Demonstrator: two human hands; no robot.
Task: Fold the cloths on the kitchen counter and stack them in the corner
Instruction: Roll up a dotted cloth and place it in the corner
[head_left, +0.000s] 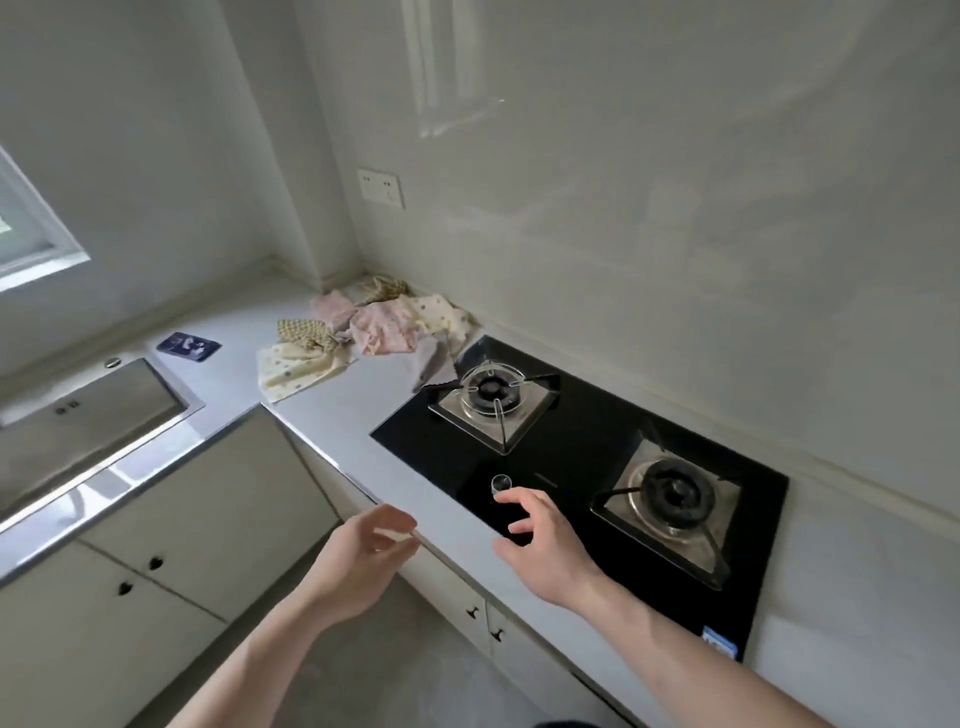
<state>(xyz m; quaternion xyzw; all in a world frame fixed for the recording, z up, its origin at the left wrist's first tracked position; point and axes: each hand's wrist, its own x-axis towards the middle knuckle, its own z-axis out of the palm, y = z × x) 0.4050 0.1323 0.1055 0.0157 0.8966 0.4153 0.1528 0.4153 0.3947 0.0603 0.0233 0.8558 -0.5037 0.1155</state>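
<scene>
Cloths (363, 332) lie crumpled in the counter (363, 405) corner, unfolded; one grey piece overlaps the hob's (571, 447) far-left edge. Sink (88, 415) and a dark card (188, 346) sit left of them. Your left hand (363, 551) is loosely curled, empty, at the counter edge. Your right hand (540, 540) is spread, empty, over the hob knob (501, 484).

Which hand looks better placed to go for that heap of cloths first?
Probably the left hand: it hangs empty off the counter's edge, on the side of the cloths. The right hand hovers over the black hob, farther to the right.
</scene>
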